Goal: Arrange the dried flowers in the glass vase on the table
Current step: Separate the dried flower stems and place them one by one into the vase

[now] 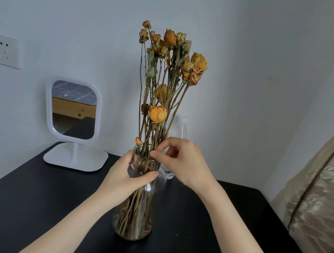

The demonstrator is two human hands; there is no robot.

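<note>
The clear glass vase (137, 210) holds orange dried flowers (167, 70) upright. The left hand (128, 177) grips its neck; the right hand (184, 163) pinches stems above its rim.

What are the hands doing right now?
Left hand: closed around the neck of the glass vase.
Right hand: fingertips pinching the dried flowers by their stems, just above the rim.

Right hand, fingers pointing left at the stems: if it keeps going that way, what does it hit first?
The dried flower stems just above the glass vase rim; the right hand fingertips already look to be at them. Beyond that, probably the left hand gripping the vase neck; depth unclear.
</note>
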